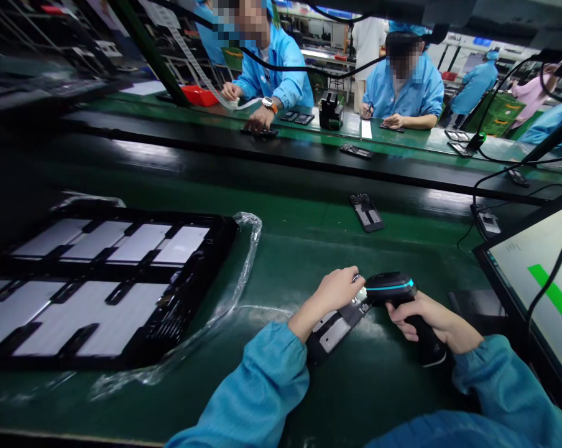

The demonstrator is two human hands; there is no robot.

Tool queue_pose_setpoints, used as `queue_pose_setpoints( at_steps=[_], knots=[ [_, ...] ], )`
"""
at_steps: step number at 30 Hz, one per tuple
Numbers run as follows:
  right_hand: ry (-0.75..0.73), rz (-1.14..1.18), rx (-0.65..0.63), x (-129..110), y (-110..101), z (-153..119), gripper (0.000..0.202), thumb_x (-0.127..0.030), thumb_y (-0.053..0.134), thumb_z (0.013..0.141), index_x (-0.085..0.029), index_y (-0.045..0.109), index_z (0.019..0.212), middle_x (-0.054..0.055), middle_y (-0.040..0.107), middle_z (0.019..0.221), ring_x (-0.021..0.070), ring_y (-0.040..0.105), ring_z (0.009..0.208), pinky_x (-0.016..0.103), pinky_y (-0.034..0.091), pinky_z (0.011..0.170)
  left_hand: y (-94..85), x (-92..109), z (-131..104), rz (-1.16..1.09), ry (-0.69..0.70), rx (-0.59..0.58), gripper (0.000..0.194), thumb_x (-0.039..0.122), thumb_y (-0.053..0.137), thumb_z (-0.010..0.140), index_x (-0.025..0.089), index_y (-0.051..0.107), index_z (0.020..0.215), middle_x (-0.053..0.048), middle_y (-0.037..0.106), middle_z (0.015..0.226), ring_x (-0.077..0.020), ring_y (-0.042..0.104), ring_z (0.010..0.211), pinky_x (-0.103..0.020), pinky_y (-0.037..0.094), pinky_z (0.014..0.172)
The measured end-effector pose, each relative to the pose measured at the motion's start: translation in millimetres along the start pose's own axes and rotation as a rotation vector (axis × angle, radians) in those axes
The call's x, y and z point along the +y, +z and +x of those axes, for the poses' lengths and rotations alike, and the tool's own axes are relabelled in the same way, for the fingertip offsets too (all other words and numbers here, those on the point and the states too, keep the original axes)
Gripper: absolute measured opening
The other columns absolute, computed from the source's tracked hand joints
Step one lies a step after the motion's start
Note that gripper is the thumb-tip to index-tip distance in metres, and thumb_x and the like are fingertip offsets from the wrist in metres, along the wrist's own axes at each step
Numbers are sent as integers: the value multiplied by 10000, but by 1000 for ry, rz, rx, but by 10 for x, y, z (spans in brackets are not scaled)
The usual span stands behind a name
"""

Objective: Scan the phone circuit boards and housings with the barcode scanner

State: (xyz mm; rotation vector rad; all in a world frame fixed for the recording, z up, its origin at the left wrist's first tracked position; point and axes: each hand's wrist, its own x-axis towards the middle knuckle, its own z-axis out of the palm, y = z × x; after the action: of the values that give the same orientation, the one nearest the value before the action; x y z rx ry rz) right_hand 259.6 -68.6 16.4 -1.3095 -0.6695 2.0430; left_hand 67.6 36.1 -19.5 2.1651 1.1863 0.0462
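My left hand [336, 291] grips the thin, stiff phone frame [336, 326] by its edges, likely light and fragile, while my right hand [423, 314] clenches the barcode scanner [393, 287] handle.

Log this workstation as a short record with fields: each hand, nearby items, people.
left hand: holds a phone frame on the green belt
right hand: grips a black handheld scanner, its head at the frame's far end
left of the hands: black tray of pale panels on clear plastic wrap
right edge: lit monitor
across the belt: two seated people in blue coats
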Motion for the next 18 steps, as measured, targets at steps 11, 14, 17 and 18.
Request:
queue_pose_setpoints(
  at_steps=[11,14,17,18],
  knots=[
    [-14,-129,17,30,-42,-1,177,-218,688,662,-181,554,772,-82,455,434,76,381,366,199,348,380,4,11,11,-29,-21,-6,213,344,401,915,230,536,796,-73,694,839,-264,663,844,-295,381,655],
    [-157,-581,278,-407,2,195,156,-311,637,730,-177,566,768,-57,461,437,118,453,392,266,426,473,-17,7,-20,-51,-8,24,186,311,410,902,228,520,778,-56,693,798,-238,669,816,-280,398,660],
    [-300,-863,662,-989,101,658,199,-260,638,754,-145,589,909,93,667,756,233,660,704,349,501,702,-13,-139,-111,-106,-11,66,230,283,357,929,225,508,765,-45,708,819,-196,675,824,-260,437,716],
    [-336,-914,788,-1151,131,832,323,-243,646,755,-129,562,1045,172,675,1004,288,668,913,387,495,815,-9,-231,-149,-125,-19,73,243,284,348,935,226,517,770,-42,718,840,-188,680,839,-257,451,738]
  ],
)
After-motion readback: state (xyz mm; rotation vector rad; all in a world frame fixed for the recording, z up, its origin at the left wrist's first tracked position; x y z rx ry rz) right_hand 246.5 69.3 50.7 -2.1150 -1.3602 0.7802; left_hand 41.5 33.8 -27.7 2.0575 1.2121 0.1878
